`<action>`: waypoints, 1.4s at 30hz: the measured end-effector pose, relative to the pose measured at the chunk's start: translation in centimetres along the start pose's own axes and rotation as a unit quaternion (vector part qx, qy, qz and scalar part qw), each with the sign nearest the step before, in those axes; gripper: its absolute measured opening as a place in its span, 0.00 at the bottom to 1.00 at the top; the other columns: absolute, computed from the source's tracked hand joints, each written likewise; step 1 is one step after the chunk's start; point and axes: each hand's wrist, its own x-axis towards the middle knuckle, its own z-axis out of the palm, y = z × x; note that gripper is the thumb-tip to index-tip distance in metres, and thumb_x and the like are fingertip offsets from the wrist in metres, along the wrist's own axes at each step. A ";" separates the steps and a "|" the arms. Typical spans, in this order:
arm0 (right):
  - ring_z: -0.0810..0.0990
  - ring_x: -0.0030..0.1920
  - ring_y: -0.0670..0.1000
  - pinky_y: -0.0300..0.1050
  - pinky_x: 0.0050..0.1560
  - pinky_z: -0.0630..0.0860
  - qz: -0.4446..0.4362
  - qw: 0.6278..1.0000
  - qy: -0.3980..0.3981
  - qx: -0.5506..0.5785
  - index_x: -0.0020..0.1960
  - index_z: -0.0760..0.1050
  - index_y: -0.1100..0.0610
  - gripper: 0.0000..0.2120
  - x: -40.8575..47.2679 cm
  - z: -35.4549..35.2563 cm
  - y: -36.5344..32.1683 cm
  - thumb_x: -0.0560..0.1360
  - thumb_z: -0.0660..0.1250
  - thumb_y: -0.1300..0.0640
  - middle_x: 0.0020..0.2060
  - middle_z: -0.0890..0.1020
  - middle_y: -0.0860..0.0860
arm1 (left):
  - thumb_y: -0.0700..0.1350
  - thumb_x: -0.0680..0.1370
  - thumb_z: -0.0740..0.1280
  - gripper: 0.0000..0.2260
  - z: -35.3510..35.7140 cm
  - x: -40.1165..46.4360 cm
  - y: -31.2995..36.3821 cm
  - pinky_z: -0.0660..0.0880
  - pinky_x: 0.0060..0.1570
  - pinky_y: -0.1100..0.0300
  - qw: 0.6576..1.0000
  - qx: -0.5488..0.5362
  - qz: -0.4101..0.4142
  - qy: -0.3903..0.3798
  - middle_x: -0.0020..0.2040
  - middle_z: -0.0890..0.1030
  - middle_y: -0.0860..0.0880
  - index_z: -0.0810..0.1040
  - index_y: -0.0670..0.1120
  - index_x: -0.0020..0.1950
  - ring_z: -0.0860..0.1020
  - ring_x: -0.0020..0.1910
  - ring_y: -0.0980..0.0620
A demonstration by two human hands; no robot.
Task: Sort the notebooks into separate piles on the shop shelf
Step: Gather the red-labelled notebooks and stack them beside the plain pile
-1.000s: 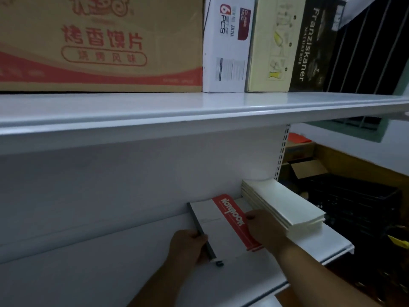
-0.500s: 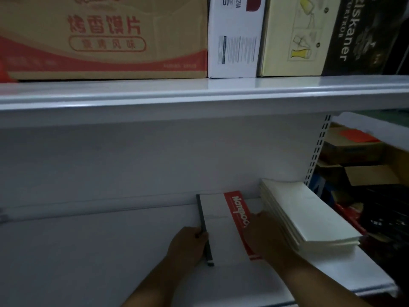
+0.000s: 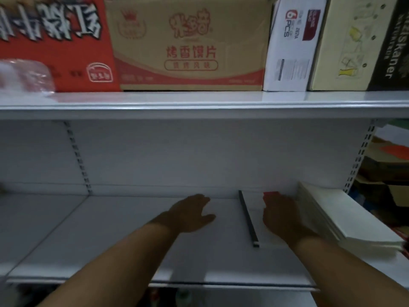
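Squaring: a person sets a white notebook [image 3: 254, 220] with a red band and black spine flat on the lower shelf [image 3: 124, 244], beneath the right hand [image 3: 282, 216].
Step in hand: judged to be seating this notebook as its own pile, apart from the cream stack.
Doing it well: press flat, keep the spine parallel to the shelf's depth, and leave a clear gap from the stack of cream notebooks [image 3: 345, 218] just right of the right hand, so the kinds do not mix.
Right hand: palm down on the cover, fingers fairly straight toward the back wall, grasping nothing; forearm angled in from the lower right.
Left hand: [image 3: 191, 214] left of the spine and apart from it, fingers spread and released, low over the bare shelf; contact cannot be told.
Above both hands: cartons [image 3: 190, 45] line the upper shelf.
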 end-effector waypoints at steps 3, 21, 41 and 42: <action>0.73 0.63 0.65 0.60 0.65 0.69 -0.109 0.993 -0.038 0.006 0.69 0.69 0.62 0.23 -0.7 -1.1 -6.3 0.77 0.56 0.54 0.64 0.72 0.66 | 0.63 0.80 0.51 0.32 -2.6 -4.5 -5.5 0.42 0.75 0.53 0.991 0.127 0.018 0.024 0.79 0.46 0.49 0.49 0.49 0.79 0.43 0.78 0.51; 0.44 0.77 0.56 0.56 0.75 0.45 -0.402 0.907 -0.118 0.048 0.77 0.50 0.51 0.29 -10.0 -6.6 -44.2 0.80 0.55 0.45 0.77 0.45 0.55 | 0.69 0.77 0.47 0.35 -5.8 -33.0 -29.5 0.39 0.74 0.44 0.953 0.174 -0.246 0.029 0.79 0.39 0.49 0.42 0.53 0.78 0.36 0.77 0.50; 0.63 0.71 0.55 0.48 0.70 0.63 -0.422 0.873 -0.198 0.142 0.76 0.53 0.51 0.27 -0.8 -2.8 -67.1 0.80 0.52 0.45 0.72 0.64 0.54 | 0.73 0.61 0.32 0.48 -6.8 -39.3 -49.9 0.38 0.75 0.47 0.924 0.115 -0.363 0.025 0.78 0.40 0.49 0.44 0.55 0.78 0.37 0.77 0.50; 0.64 0.70 0.55 0.48 0.69 0.64 -0.425 0.873 -0.189 0.144 0.76 0.54 0.52 0.26 -0.2 -2.8 -68.3 0.80 0.52 0.45 0.71 0.65 0.54 | 0.73 0.64 0.33 0.46 -7.0 -39.3 -50.9 0.38 0.75 0.46 0.922 0.119 -0.367 0.026 0.78 0.40 0.49 0.43 0.54 0.78 0.37 0.77 0.50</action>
